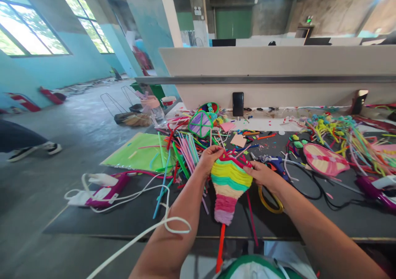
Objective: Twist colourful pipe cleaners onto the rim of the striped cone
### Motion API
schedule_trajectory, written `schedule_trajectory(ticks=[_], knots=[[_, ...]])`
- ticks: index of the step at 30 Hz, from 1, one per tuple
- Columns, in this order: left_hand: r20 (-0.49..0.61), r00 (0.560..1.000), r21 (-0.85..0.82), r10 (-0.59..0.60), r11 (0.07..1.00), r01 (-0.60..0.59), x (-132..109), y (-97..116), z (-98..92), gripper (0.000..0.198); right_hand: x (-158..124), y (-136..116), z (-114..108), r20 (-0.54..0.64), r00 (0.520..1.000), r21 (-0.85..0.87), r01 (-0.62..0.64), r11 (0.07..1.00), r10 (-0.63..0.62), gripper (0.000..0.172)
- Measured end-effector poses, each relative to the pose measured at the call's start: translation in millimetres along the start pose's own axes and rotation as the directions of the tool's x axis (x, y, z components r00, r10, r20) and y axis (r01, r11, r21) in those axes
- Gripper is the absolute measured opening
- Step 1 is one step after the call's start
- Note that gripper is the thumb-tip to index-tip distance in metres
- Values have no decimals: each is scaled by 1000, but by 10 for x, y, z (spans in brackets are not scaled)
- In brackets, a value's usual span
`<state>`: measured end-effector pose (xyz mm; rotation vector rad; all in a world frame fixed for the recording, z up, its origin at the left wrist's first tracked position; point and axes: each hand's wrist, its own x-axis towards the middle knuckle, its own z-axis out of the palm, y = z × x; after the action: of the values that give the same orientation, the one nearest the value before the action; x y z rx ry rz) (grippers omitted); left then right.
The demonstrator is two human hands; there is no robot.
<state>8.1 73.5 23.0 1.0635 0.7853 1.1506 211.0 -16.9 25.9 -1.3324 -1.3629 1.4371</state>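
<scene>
Head view: from where I stand, the person's two hands are apart from each other, each closed on the same striped piece (233, 182), which is between them, close to the near edge of the surface (123, 221). The left hand (210, 157) pinches its upper left corner, thumb and fingers together at the rim; the right hand (260, 174) grips the upper right side, a little lower. The piece's broad end is up between the fingers, with dark pink, yellow, teal and cream bands, and it tapers through deeper pink to lilac, well below both hands. From that narrow tip a red strip (221, 246) runs out past the near edge.

Just under the right wrist sits a yellow ring (272, 202), and beyond that hand, a blue glue gun (280, 166). Beyond the left forearm, loose pipe cleaners (187, 147) are heaped beside a green sheet (133, 153) by the left edge. Toward the near left corner I see a purple power strip (113, 190). A black phone (238, 104) stands upright near the far edge, and a pink oval piece (324, 159) lies toward the right.
</scene>
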Motion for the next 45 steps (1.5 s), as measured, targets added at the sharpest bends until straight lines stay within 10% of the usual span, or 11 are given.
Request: schedule_trajectory(ticks=[6,14,24,38,42,45], knots=[[40,999,69,29,997,-31,35,-51,-14,34,-39,2,77,22,998,80,-65,995,64,43],[63,997,4,35,999,-35,36,3,-50,36,-519,19,118,396,911,539,-128,833,-116,24],[53,998,-34,20,999,-18,13,-23,-4,36,-710,268,403,-106,986,806,162,570,-130,32],[101,995,-5,21,1000,-21,9,-95,55,29,-610,112,-110,-558,811,425,463,778,-177,27],[122,991,-28,58,998,-55,4,-93,69,29,-491,258,-166,-516,830,31,266,964,-212,44],[154,986,-34,64,998,-59,-2,-101,77,28,-392,391,-153,-415,863,-344,145,928,-289,38]])
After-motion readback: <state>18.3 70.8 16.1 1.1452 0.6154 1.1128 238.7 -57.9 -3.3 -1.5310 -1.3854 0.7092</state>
